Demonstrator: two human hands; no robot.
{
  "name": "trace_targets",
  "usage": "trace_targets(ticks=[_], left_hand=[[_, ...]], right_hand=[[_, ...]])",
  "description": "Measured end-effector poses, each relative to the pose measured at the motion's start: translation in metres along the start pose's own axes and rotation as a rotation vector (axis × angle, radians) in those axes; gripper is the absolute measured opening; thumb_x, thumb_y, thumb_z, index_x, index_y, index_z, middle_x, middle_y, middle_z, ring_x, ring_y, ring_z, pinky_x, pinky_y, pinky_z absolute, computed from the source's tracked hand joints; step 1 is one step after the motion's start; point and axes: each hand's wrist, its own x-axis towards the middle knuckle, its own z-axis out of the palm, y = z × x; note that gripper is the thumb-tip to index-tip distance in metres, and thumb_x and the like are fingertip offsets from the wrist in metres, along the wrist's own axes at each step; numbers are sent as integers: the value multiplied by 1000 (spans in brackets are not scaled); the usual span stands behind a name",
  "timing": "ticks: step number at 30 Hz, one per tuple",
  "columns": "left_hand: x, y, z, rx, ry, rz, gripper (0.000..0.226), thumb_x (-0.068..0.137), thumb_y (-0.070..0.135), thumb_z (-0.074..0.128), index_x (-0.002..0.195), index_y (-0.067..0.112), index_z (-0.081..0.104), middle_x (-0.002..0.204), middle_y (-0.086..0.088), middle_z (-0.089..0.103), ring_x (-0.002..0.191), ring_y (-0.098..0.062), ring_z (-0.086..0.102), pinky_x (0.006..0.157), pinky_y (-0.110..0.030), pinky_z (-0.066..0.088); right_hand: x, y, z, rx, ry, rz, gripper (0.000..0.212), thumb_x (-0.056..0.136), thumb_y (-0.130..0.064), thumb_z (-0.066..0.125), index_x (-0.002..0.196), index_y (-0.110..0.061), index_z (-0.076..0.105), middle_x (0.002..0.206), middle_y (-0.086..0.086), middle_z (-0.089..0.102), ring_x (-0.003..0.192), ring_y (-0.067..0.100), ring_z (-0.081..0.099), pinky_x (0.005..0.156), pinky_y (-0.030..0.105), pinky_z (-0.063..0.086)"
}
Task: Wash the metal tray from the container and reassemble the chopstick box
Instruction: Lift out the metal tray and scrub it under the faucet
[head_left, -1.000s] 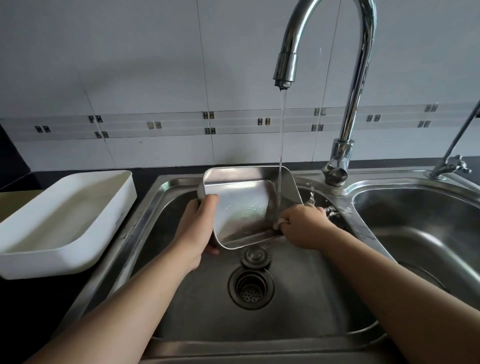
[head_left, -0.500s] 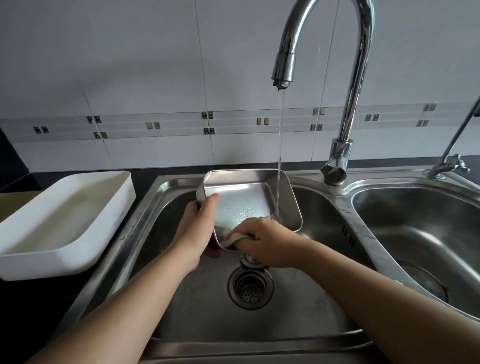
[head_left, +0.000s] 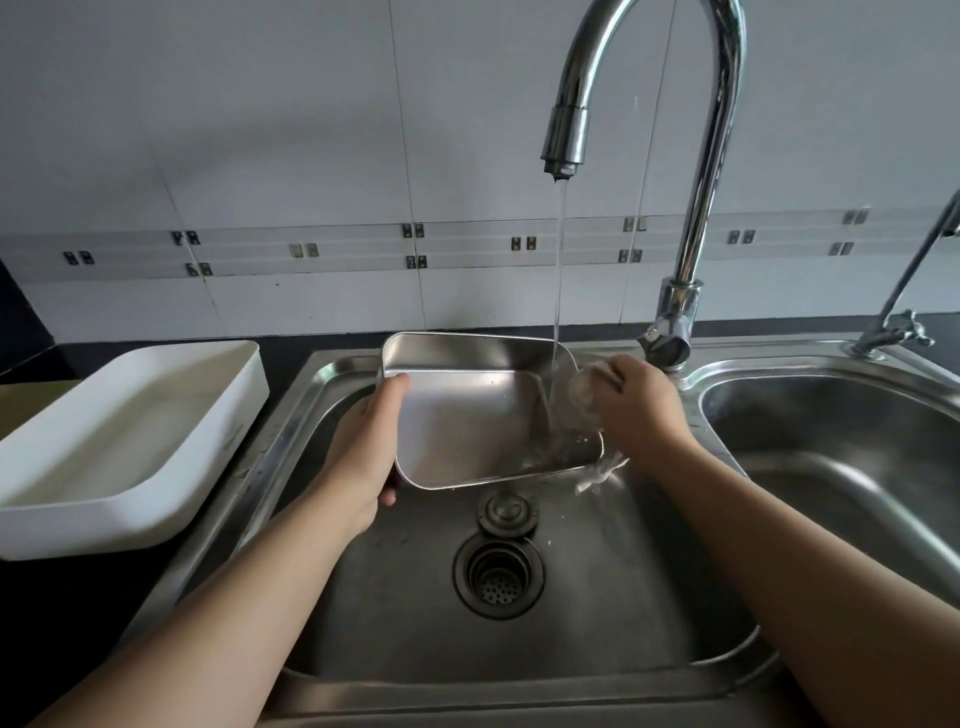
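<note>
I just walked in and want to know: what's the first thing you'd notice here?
The water stream pouring from the tall curved tap into the shiny metal tray, tilted over the left sink basin. The left hand holds the tray's left edge; the right hand grips a cloth at its right rim.

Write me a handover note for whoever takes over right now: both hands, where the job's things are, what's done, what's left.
Left hand: gripping the left edge of the rectangular stainless metal tray, tilted over the left sink basin.
Right hand: holding a pale wet cloth against the tray's right rim.
Chrome gooseneck tap is running; the stream lands on the tray's right side.
White rectangular plastic container sits empty on the dark counter, left of the sink.
Done: tray is out and being washed.
Left: finish rinsing, shut the tap, return the tray, reassemble the box.
</note>
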Motion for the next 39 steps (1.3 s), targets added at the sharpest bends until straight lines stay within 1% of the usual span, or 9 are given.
trace_targets(ticks=[4,10,14,17,24,29,32,35,39], left_hand=[[2,-2,-4,8,-14,-55,36,83,63,53,84,28,63,78,-1,59,63,-20,46,51,-26,26],[-3,2,-4,-12,-38,-85,39,81,68,57,88,31,65,82,2,62,69,-18,53,59,-28,34],[-5,2,2,-139,-93,29,83,54,98,50,100,33,73,84,0,73,75,-19,70,56,-31,52],[-5,0,5,-243,-154,69,96,48,97,46,116,33,69,101,-7,79,97,-27,76,77,-46,59],[-20,-14,29,-52,-334,206,69,69,56,83,122,27,49,106,13,67,86,12,66,83,-19,54],[-8,-17,24,-127,-136,200,70,54,55,80,111,22,56,102,5,72,108,-18,67,93,-38,54],[-6,-13,24,-209,-158,119,54,61,46,79,102,19,56,100,-13,66,102,-42,70,78,-52,62],[-8,-11,24,-223,-177,93,35,85,27,76,104,13,50,92,-18,62,68,-34,74,61,-48,63],[-8,-14,24,-138,-178,76,34,88,27,75,102,11,49,87,-16,58,63,-27,70,66,-57,62]], right_hand=[[-1,9,-2,52,-185,178,35,78,-45,76,100,-18,67,89,-3,70,85,16,65,76,30,51],[-3,14,2,-42,-348,294,23,83,-22,63,63,-13,60,56,1,51,56,18,46,51,25,38],[2,8,-1,-61,-345,318,18,88,-18,56,70,-14,55,68,5,53,63,21,49,54,26,41],[0,5,1,63,-327,414,13,87,-15,56,74,-13,54,69,5,52,56,17,47,53,25,43],[-17,-17,7,208,-215,421,22,90,-15,57,73,-3,63,47,1,54,40,15,48,35,16,34],[-28,-31,15,108,-380,340,30,91,-35,57,73,-11,61,58,0,56,51,15,52,41,19,41],[-25,-36,7,-123,-341,224,49,86,-47,57,53,-11,61,45,-4,58,51,16,58,49,26,45],[-21,-34,2,-237,-113,99,45,84,-51,51,69,-11,63,62,1,66,65,26,63,59,33,49],[-24,-32,5,-52,18,-26,29,90,-46,57,88,-17,52,78,-3,59,74,23,56,64,33,40]])
